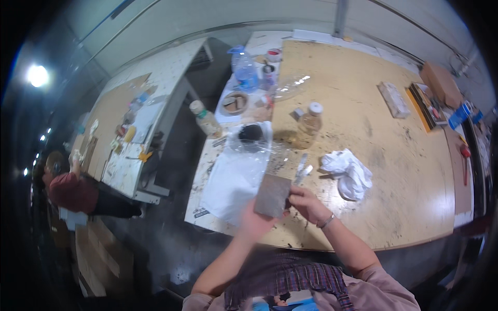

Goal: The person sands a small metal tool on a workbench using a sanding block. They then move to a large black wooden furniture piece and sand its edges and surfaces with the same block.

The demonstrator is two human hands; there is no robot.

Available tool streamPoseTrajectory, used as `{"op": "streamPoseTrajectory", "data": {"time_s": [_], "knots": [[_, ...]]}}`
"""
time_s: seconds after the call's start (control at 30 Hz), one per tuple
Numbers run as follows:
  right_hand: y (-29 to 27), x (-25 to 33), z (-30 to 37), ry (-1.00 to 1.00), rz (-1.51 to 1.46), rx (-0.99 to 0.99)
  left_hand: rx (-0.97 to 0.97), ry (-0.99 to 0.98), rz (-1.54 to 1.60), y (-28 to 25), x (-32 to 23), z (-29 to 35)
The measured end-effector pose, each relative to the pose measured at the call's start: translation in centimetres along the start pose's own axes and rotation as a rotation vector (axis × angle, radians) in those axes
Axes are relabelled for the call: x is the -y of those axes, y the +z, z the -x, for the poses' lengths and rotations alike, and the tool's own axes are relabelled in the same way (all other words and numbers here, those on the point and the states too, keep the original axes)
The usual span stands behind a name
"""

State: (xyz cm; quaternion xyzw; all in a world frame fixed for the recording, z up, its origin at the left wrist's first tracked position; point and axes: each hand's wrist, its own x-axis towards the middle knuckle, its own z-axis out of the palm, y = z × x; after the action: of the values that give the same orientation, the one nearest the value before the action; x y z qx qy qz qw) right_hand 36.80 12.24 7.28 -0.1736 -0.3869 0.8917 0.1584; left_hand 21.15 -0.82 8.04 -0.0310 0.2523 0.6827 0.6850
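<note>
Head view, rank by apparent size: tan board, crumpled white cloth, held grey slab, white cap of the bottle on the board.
1. Tan board
2. Crumpled white cloth and held grey slab: fairly close, slab nearer the camera, so not ranked
3. White bottle cap

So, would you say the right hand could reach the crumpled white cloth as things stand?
Probably yes: nothing seems to stand between the right hand and the cloth, though that hand grips the square brown piece.
</note>
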Motion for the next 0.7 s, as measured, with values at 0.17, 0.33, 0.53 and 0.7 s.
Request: {"op": "streamPoseTrajectory", "data": {"time_s": [0.17,0.33,0.53,0.7], "knots": [[5.8,-2.9,-2.8,0.156,-0.210,0.033,-0.091,-0.065,-0.296,-4.5,-2.7,5.0],[10.6,-6.0,-6.4,0.232,-0.177,0.079,-0.503,0.325,-0.830,-11.5,-16.3,11.4],[16.2,-13.2,-13.8,0.293,-0.138,0.092,-0.897,0.695,-0.780,-24.5,-36.8,10.7],[20.5,-19.0,-21.9,0.277,-0.118,-0.058,-1.132,0.915,-0.740,-28.7,-46.2,1.5]]}}
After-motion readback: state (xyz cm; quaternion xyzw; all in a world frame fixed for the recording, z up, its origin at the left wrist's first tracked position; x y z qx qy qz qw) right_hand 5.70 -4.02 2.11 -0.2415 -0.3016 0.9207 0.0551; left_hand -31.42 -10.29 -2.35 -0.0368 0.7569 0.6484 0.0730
